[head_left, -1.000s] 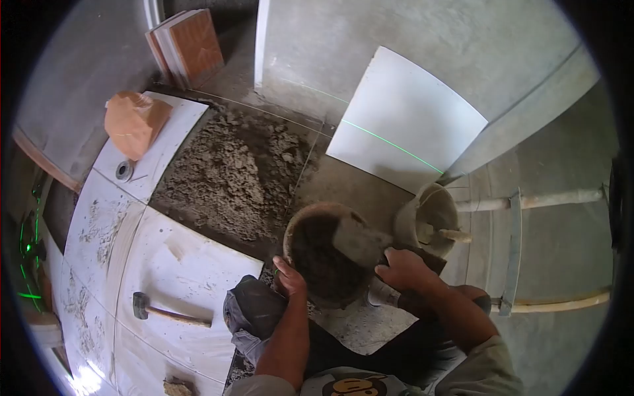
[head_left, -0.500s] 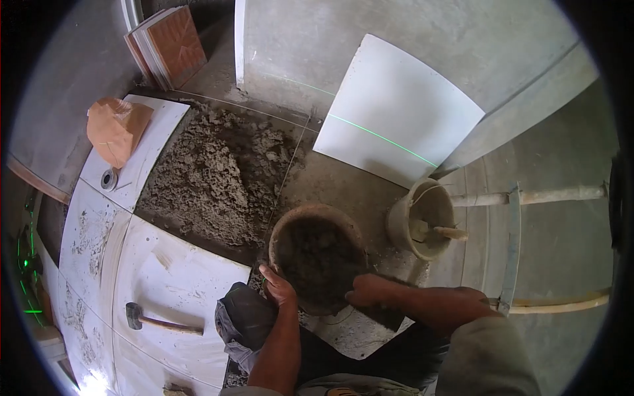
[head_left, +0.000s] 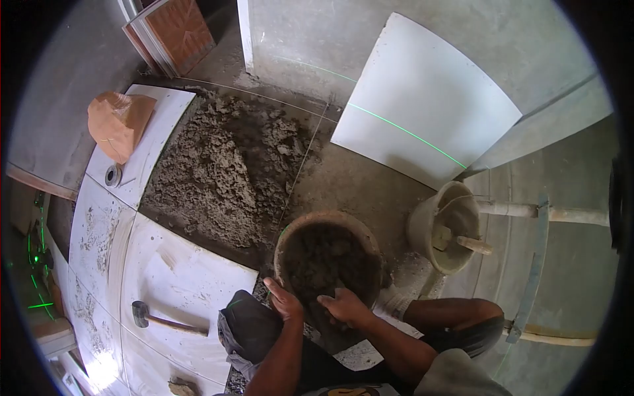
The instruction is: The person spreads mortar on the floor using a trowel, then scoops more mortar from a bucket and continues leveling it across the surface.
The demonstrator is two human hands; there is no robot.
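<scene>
My left hand lies against the near left rim of a round tub of dark mortar, its fingers curled at the rim. At the tub's near side, my right hand is closed round something, probably a tool handle; the hand and mortar hide most of it. To the upper left, rough mortar is spread on the floor beside white tiles. A bucket to the right of the tub holds a handled tool.
A mallet lies on the tiles. A brown bag and a small roll are further up. One large white tile leans on the wall. Stacked tiles stand at the back left. A string crosses the mortar bed.
My right hand has moved left and inward over the tub's near side. A bent leg now shows at the right. The view has shifted slightly.
</scene>
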